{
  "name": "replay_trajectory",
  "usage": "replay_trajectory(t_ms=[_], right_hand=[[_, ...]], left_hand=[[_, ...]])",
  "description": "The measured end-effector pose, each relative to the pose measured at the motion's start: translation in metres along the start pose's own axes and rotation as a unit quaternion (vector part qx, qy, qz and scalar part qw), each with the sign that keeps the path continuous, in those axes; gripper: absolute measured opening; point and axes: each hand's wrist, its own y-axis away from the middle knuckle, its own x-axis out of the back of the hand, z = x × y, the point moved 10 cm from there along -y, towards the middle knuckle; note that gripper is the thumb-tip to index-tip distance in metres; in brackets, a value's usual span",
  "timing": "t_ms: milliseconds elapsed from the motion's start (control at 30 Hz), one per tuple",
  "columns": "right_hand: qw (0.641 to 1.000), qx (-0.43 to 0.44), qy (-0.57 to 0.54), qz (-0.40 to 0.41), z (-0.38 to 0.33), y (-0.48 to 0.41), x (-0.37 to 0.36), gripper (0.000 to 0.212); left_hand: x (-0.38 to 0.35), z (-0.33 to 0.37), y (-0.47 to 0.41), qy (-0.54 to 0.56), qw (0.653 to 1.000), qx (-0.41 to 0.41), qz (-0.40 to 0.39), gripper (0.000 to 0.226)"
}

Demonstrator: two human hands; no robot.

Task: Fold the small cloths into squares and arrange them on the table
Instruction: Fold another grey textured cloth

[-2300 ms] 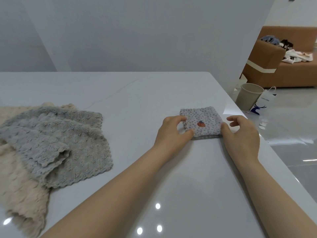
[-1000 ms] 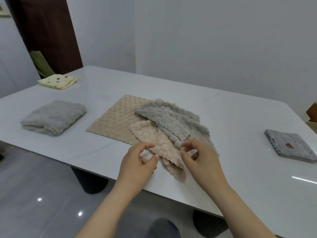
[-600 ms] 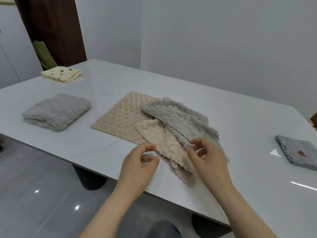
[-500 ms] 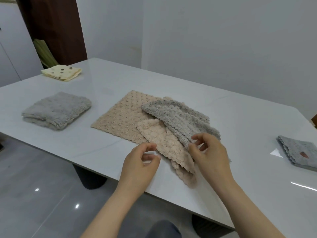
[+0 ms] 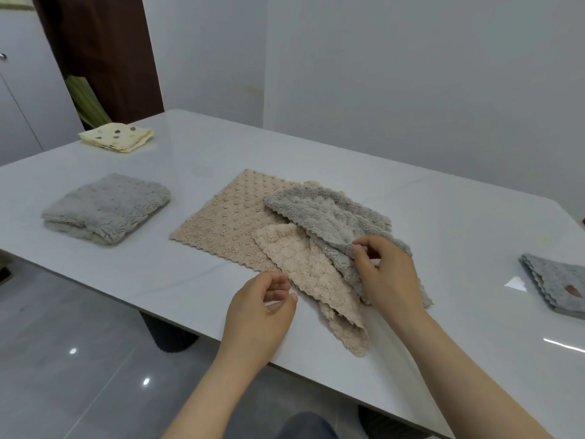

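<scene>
Right hand (image 5: 389, 274) pinches the grey cloth (image 5: 323, 213); left hand (image 5: 262, 307) hovers, loosely curled, empty.
Soft, light, floppy: probably best taken by two scalloped corners.

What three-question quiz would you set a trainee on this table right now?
1. What does the right hand pinch? A: beige cloth. B: unfolded grey cloth. C: nothing.
2. True or false: the left hand holds a cloth.
3. How many folded cloths lie on the table?

Key: 1 B. 2 False, its fingers are loosely curled on nothing. 3 Three: yellow spotted cloth, fluffy grey cloth, strawberry cloth.
</scene>
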Motion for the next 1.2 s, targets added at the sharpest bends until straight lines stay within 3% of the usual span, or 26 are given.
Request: replay_trajectory(t_ms=[433, 600, 767, 933, 1133, 1200], right_hand=[[0.994, 0.062, -0.092, -0.001, -0.04, 0.03, 0.042, 0.019], [0.992, 0.093, -0.086, 0.011, -0.05, 0.046, 0.067, 0.018], [0.987, 0.129, -0.091, 0.029, -0.063, 0.057, 0.093, 0.017], [0.984, 0.147, -0.092, 0.042, -0.069, 0.065, 0.116, 0.017], [0.98, 0.144, -0.123, 0.065, -0.062, 0.073, 0.139, 0.019], [0.98, 0.143, -0.123, 0.072, -0.058, 0.074, 0.144, 0.019]], left_hand=[[0.008, 0.011, 0.003, 0.028, 1.0, -0.006, 0.008, 0.028], [0.009, 0.055, 0.007, 0.013, 0.994, -0.111, 0.01, 0.053], [-0.019, 0.094, 0.006, -0.152, 0.96, -0.229, -0.056, 0.063], [-0.036, 0.099, -0.003, -0.183, 0.955, -0.226, -0.051, 0.054], [-0.037, 0.085, -0.02, -0.208, 0.958, -0.193, -0.04, 0.016], [-0.033, 0.083, -0.02, -0.205, 0.96, -0.189, -0.029, 0.015]])
